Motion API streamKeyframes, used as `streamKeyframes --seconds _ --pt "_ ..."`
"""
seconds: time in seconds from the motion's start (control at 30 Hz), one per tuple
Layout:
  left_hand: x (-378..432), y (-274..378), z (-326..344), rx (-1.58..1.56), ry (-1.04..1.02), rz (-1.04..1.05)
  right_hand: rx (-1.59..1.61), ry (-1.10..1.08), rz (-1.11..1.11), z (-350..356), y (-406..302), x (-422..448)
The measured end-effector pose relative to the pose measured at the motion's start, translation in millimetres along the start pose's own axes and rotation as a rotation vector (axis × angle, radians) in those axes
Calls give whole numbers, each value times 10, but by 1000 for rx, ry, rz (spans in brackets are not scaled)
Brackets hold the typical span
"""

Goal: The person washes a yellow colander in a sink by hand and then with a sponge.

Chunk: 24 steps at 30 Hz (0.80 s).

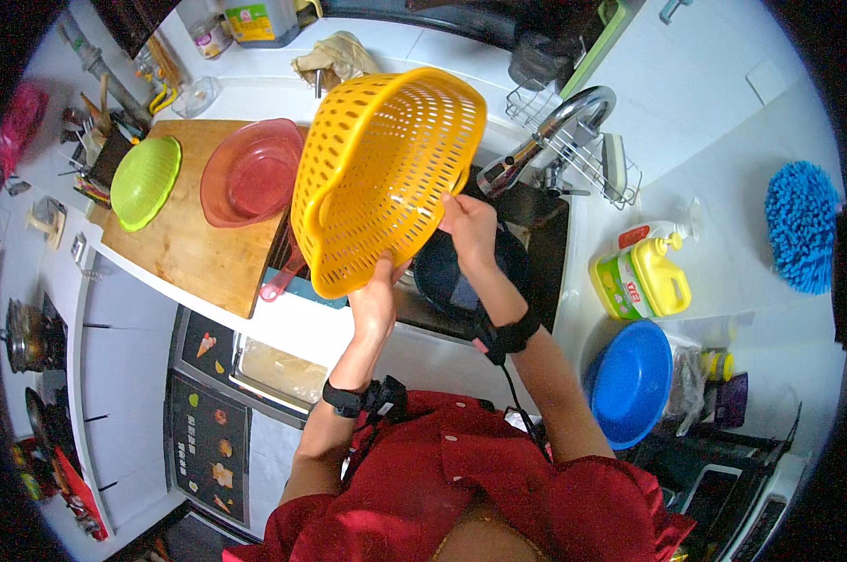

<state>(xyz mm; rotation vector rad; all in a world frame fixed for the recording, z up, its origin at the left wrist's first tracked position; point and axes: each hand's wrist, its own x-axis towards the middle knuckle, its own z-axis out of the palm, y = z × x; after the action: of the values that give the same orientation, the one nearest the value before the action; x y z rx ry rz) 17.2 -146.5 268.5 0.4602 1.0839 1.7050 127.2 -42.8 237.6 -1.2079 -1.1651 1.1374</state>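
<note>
A yellow plastic colander basket (pixel 388 175) is tilted on its side in the air over the sink's left part, its open mouth turned to the right. My left hand (pixel 375 302) grips its lower rim, thumb on the inside. On the right part of the rim, my right hand (pixel 471 228) holds it too. Below the hands, a dark pan (pixel 437 274) sits in the dark sink (pixel 551 246), partly hidden by my right forearm. To the left, a translucent red plastic basin (pixel 255 173) rests on a wooden cutting board (pixel 184 260), close beside the colander.
A green plastic basket (pixel 146 183) leans on the board's left part. Behind the sink rise the chrome faucet (pixel 560 123) and a wire rack (pixel 623 175) with a sponge. A yellow detergent jug (pixel 637 277) and a blue basin (pixel 630 386) stand to the right.
</note>
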Motion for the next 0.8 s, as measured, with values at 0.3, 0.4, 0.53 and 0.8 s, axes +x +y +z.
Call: streamKeyframes --seconds 0.3,0.4,0.53,0.8 --pt "41 79 -206 15 -57 -79 175 -159 228 29 -206 -152" --pt "5 165 -202 7 -86 -197 264 -219 220 12 -139 -196" --pt "-18 129 -291 -31 -171 -327 251 -260 207 -61 76 -260" --pt "-87 388 -606 483 -429 -536 98 -295 417 -240 166 -434"
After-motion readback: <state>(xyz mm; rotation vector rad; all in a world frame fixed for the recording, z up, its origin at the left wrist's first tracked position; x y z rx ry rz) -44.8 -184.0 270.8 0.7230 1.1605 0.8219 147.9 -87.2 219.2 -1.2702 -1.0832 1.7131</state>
